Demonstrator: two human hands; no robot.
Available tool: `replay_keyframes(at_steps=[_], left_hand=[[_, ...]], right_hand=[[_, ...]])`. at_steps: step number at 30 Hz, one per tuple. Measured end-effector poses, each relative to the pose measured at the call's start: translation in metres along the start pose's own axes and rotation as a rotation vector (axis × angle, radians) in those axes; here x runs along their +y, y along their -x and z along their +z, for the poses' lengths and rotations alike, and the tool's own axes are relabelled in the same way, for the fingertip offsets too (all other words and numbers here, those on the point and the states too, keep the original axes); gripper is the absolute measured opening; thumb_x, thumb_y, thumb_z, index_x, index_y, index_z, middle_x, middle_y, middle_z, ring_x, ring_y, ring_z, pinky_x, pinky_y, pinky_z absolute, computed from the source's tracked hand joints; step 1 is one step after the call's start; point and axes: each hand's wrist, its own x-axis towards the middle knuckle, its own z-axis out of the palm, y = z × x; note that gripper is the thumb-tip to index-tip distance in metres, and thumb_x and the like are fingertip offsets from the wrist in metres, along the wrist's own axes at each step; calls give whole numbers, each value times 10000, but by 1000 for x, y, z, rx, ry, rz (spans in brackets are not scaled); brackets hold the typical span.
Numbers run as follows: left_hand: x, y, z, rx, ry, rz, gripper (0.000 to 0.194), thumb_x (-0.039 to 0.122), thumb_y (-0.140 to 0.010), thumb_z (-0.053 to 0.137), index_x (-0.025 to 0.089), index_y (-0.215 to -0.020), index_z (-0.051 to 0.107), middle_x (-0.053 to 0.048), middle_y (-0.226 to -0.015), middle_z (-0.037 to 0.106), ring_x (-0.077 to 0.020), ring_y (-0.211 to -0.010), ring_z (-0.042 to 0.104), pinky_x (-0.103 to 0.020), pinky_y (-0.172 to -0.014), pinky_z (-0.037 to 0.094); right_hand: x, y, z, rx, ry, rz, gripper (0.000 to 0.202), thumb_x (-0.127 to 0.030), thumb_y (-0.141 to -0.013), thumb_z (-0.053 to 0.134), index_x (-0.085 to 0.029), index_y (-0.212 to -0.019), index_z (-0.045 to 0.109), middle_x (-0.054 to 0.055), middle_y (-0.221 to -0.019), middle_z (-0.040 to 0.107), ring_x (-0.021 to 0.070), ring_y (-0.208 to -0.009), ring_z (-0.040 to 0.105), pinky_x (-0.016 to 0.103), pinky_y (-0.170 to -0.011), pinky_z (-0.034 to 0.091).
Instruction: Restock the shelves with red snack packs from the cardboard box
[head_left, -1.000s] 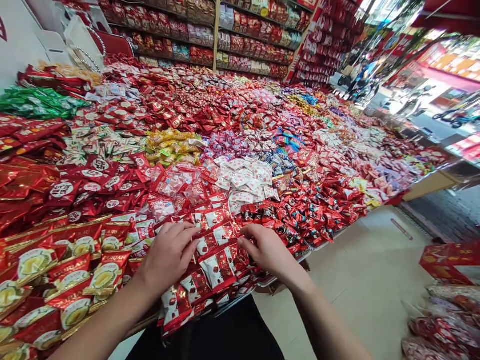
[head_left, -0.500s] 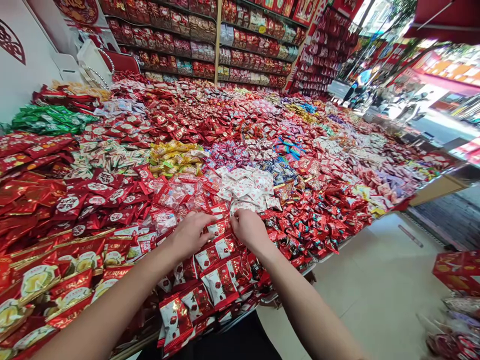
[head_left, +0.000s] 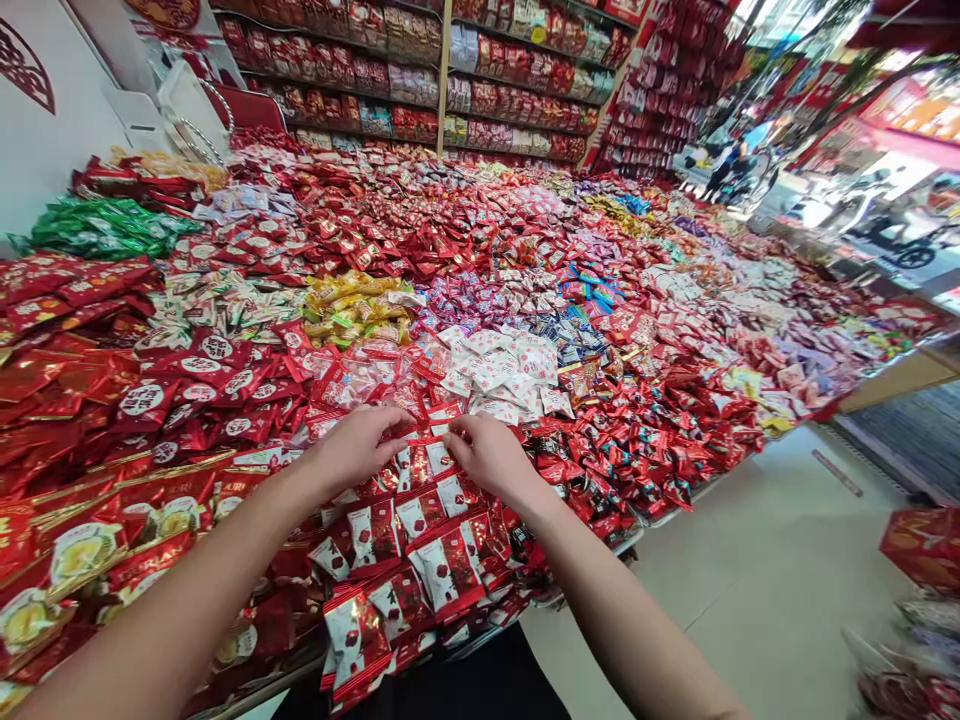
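Both hands are at the upper end of a pile of red-and-white snack packets [head_left: 444, 572] at the table's front edge. My left hand [head_left: 361, 446] is curled, its thumb and fingertips at the left side of a small packet [head_left: 413, 468]. From the right, my right hand [head_left: 486, 455] pinches the edge of a neighbouring red-and-white packet [head_left: 438, 457]. The left fingertips are partly hidden by the hand. Just beyond the hands lies a heap of white packets with red print [head_left: 499, 372]. Lower packets lie in overlapping rows, printed side up.
Durian packets [head_left: 82, 550] fill the near left. Small red wrapped sweets [head_left: 637, 450] are heaped to the right, up to the table edge. Stocked shelves [head_left: 337, 75] stand behind. A red box [head_left: 922, 545] sits on the tiled floor [head_left: 720, 560] at right.
My hands have shifted slightly left and moved a little farther apart, still at the top of the red-and-white packets. The whole view has shifted slightly.
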Motion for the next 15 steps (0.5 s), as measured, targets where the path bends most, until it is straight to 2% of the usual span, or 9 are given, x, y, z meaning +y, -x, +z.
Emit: replay_keyframes(at_steps=[6, 10, 15], left_hand=[[1, -2, 10, -21, -55, -21, 297, 255, -761, 479, 181, -1024, 598, -67, -1016, 664, -203, -938, 568, -311, -822, 430], [6, -4, 11, -19, -98, -31, 259, 241, -749, 489, 195, -965, 624, -60, -979, 671, -200, -916, 570, -305, -818, 418], [10, -9, 11, -40, -135, -85, 211, 231, -716, 511, 210, -867, 657, -46, -762, 680, -214, -788, 594, -318, -721, 434]], right_hand=[[1, -2, 3, -4, -10, -9, 171, -271, -824, 486, -181, -906, 605, 67, -876, 601, 162, -791, 542, 251, -697, 365], [7, -2, 0, -1, -20, -9, 153, -239, -818, 486, -180, -874, 616, 63, -856, 619, 164, -811, 543, 246, -703, 365], [11, -1, 1, 13, -14, -14, 159, -224, -815, 478, -176, -870, 620, 62, -864, 630, 169, -812, 551, 249, -705, 372]])
